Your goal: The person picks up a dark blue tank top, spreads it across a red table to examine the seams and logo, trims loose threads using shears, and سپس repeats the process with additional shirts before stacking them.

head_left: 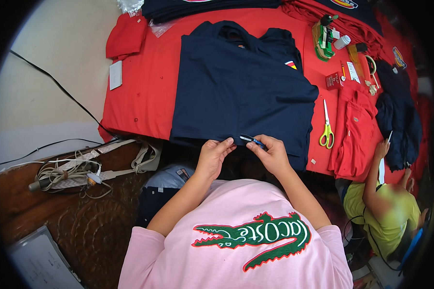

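Observation:
A navy shirt point(236, 91) lies spread on the red-covered table, its neckline at the far side and its lower hem along the near edge. My left hand point(218, 151) is closed at that hem, thumb and fingertips pinching the navy cloth. Just to its right, my right hand point(271, 153) grips small blue-and-black thread snips point(250, 139), their tip pointing left toward my left fingers. The fingers partly cover the snips, so I cannot tell whether the blades are apart. Yellow-handled scissors point(327, 135) rest on the table right of the shirt.
A green tape dispenser point(324, 43), a white bottle point(342, 42) and a small red box point(333, 81) stand at the back right. Folded red garments point(354, 132) lie nearby. Another person in yellow point(393, 212) sits at the right. Cables point(65, 173) lie coiled at the left.

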`<state>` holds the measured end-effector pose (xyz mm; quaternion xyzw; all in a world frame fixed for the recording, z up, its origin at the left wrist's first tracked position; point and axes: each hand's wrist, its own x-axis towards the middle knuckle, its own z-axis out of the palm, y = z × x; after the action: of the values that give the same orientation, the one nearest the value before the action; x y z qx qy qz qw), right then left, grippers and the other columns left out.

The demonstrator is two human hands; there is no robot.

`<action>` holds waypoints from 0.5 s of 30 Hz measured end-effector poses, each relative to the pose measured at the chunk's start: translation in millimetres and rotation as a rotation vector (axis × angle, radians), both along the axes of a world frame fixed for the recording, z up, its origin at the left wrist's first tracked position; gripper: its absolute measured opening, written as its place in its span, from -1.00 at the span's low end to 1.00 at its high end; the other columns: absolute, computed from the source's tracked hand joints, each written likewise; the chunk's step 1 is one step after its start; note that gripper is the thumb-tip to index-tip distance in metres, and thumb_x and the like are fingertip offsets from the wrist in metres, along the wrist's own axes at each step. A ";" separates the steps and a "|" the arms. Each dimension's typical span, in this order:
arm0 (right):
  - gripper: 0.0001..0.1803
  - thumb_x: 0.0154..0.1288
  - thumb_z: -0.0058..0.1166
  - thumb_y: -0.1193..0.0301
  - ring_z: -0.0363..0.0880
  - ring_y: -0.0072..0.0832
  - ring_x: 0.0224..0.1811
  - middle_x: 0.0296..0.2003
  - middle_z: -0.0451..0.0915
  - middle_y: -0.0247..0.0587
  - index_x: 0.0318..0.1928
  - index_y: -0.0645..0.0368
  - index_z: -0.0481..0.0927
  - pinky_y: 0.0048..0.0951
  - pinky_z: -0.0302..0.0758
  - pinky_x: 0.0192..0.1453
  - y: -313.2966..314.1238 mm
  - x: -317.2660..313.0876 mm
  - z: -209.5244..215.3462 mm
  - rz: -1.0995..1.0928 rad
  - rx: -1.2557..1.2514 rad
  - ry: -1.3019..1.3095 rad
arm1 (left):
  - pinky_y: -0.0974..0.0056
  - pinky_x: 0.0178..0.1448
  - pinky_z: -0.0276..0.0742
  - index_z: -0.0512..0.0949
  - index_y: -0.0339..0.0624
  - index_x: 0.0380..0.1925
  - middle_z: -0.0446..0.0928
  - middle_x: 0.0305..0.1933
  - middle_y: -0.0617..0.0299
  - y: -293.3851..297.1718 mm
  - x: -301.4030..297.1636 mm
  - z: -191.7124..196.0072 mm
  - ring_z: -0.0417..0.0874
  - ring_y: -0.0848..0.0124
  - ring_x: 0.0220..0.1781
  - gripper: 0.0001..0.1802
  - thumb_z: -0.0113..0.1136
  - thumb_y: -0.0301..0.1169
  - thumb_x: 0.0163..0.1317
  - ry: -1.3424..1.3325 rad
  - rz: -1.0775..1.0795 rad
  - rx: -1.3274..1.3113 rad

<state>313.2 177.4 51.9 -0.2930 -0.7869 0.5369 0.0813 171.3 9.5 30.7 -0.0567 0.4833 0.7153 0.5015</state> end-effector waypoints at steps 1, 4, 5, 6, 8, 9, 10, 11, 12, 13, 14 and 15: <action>-0.70 0.40 0.42 0.21 0.68 -0.31 -0.43 -0.39 0.72 -0.08 -0.11 0.22 0.79 -0.33 0.54 -0.30 -1.5 -0.3 3.5 0.017 -0.011 -0.002 | 0.19 0.29 0.63 0.74 -0.30 -0.16 0.78 -0.11 0.14 -0.1 -0.5 -0.1 0.76 0.37 -0.02 -0.83 0.37 -0.39 0.48 0.008 -0.006 0.012; -0.70 0.42 0.41 0.22 0.65 -0.37 -0.44 -0.40 0.71 -0.10 -0.12 0.23 0.78 -0.35 0.52 -0.30 -9.1 -4.0 9.6 0.040 -0.023 0.004 | 0.19 0.31 0.62 0.74 -0.28 -0.16 0.78 -0.12 0.14 -2.1 -2.2 -3.8 0.76 0.36 -0.01 -0.85 0.36 -0.40 0.48 0.031 -0.039 0.015; -0.71 0.43 0.41 0.24 0.61 -0.41 -0.43 -0.41 0.69 -0.12 -0.12 0.25 0.77 -0.36 0.50 -0.29 -11.0 -5.5 9.3 0.028 -0.012 0.014 | 0.19 0.30 0.63 0.75 -0.29 -0.14 0.78 -0.11 0.13 -1.5 -1.6 -3.0 0.77 0.36 -0.01 -0.83 0.35 -0.38 0.49 0.048 -0.031 0.014; -0.71 0.43 0.40 0.26 0.58 -0.46 -0.43 -0.42 0.68 -0.14 -0.11 0.27 0.77 -0.37 0.49 -0.28 -12.1 -6.1 8.4 0.016 -0.002 0.025 | 0.18 0.29 0.63 0.75 -0.29 -0.13 0.79 -0.09 0.13 -1.0 0.0 -2.1 0.77 0.35 -0.01 -0.81 0.35 -0.36 0.49 0.065 -0.024 0.014; -0.70 0.45 0.38 0.24 0.59 -0.42 -0.43 -0.42 0.68 -0.10 -0.12 0.26 0.77 -0.34 0.50 -0.28 -8.3 -2.1 -4.0 -0.047 0.128 0.018 | 0.17 0.23 0.66 0.77 -0.30 -0.14 0.80 -0.11 0.12 1.1 1.9 -0.5 0.78 0.36 -0.04 -0.77 0.36 -0.32 0.48 0.130 -0.070 -0.086; -0.70 0.46 0.38 0.23 0.59 -0.40 -0.43 -0.42 0.68 -0.08 -0.12 0.26 0.77 -0.33 0.50 -0.27 -3.9 1.7 -8.4 -0.081 0.193 0.014 | 0.17 0.18 0.68 0.78 -0.31 -0.16 0.80 -0.13 0.13 -1.1 1.4 -0.5 0.79 0.37 -0.07 -0.75 0.38 -0.30 0.47 0.181 -0.123 -0.189; -0.65 0.44 0.36 0.14 0.74 0.02 -0.33 -0.32 0.74 0.07 -0.13 0.21 0.77 -0.12 0.59 -0.22 6.1 5.2 -5.3 -0.131 0.215 -0.073 | 0.17 0.13 0.70 0.79 -0.32 -0.19 0.81 -0.16 0.13 -4.8 1.7 -0.8 0.79 0.38 -0.10 -0.73 0.40 -0.27 0.45 0.231 -0.169 -0.292; -0.65 0.44 0.36 0.15 0.74 0.03 -0.31 -0.32 0.74 0.08 -0.08 0.22 0.76 -0.11 0.60 -0.21 21.0 12.7 -8.7 -0.229 0.225 -0.134 | 0.16 0.05 0.71 0.80 -0.30 -0.22 0.81 -0.21 0.13 -6.6 3.4 12.4 0.80 0.36 -0.14 -0.73 0.44 -0.26 0.40 0.503 -0.350 -0.383; -0.64 0.43 0.37 0.16 0.74 0.04 -0.29 -0.31 0.74 0.09 -0.04 0.22 0.74 -0.09 0.60 -0.19 37.6 24.8 -16.3 -0.328 0.232 -0.194 | 0.16 -0.02 0.71 0.81 -0.28 -0.25 0.80 -0.27 0.13 -11.4 7.4 26.1 0.81 0.34 -0.18 -0.73 0.48 -0.25 0.35 0.779 -0.528 -0.470; -0.63 0.44 0.35 0.18 0.74 0.04 -0.27 -0.28 0.75 0.10 0.02 0.23 0.72 -0.08 0.60 -0.16 56.8 40.7 -26.5 -0.409 0.262 -0.198 | 0.13 -0.11 0.69 0.82 -0.23 -0.31 0.76 -0.38 0.13 -18.5 10.5 22.3 0.81 0.23 -0.26 -0.76 0.53 -0.27 0.23 1.219 -0.594 -0.424; -0.61 0.45 0.34 0.20 0.74 0.05 -0.24 -0.26 0.75 0.11 0.07 0.24 0.69 -0.07 0.60 -0.14 76.6 59.7 -37.3 -0.494 0.291 -0.203 | 0.07 0.07 0.67 0.80 -0.19 -0.24 0.75 -0.27 0.16 -20.5 10.0 21.7 0.77 0.10 -0.12 -0.80 0.49 -0.31 0.22 1.300 -0.746 -0.354; -0.62 0.46 0.31 0.23 0.74 0.04 -0.22 -0.23 0.74 0.11 0.10 0.25 0.67 -0.06 0.60 -0.11 92.4 77.9 -44.4 -0.557 0.346 -0.209 | 0.07 0.16 0.63 0.78 -0.17 -0.17 0.73 -0.17 0.16 -20.1 12.9 20.7 0.74 0.12 -0.02 -0.78 0.47 -0.35 0.22 1.420 -0.742 -0.287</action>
<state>391.1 269.8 7.5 -0.5318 -0.7603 0.3196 0.1923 184.2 -10.6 51.4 0.5104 0.7606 0.2991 0.2676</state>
